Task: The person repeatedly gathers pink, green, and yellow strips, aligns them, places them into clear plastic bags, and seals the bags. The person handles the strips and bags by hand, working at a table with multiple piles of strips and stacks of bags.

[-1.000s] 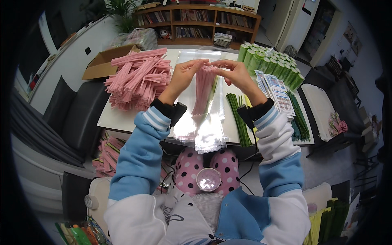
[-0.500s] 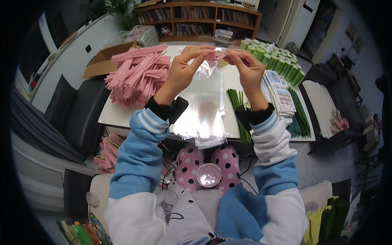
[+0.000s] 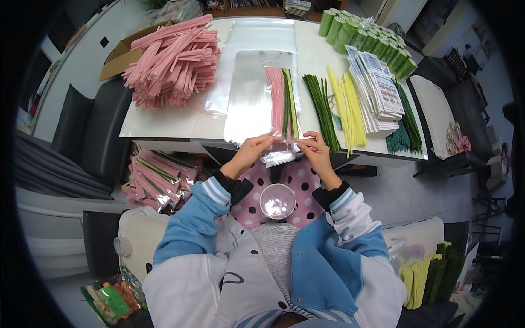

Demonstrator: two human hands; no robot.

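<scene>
Far out to the left of the grip, heaped high on the white table (image 3: 164, 128) — a big pile of pink stems (image 3: 172, 57), with a brown cardboard box (image 3: 117, 57) behind it. Lower down, left of the hands and below the table edge, a stack of filled packets (image 3: 158, 180) of pink and green. Closer in, left hand (image 3: 249, 156) pinching the near end of a clear bag (image 3: 257, 93), fingers closed on the plastic at the table's front edge. Inside that bag, just beyond the fingertips, a pink stem bundle (image 3: 276, 98) and a dark green stem bundle (image 3: 290, 101) lying side by side, running away from the body. Right hand (image 3: 317, 156) clamped on the same bag end, thumb and fingers together on the film, close beside the left. Directly under both hands, a small round clear container (image 3: 277, 200) on a pink polka-dot lap. Right of the grip — loose dark green stems (image 3: 322, 112), then yellow stems (image 3: 347, 106), then a fan of printed cards (image 3: 377, 87). Farther right and back, light green rolls (image 3: 366, 38) in rows.
</scene>
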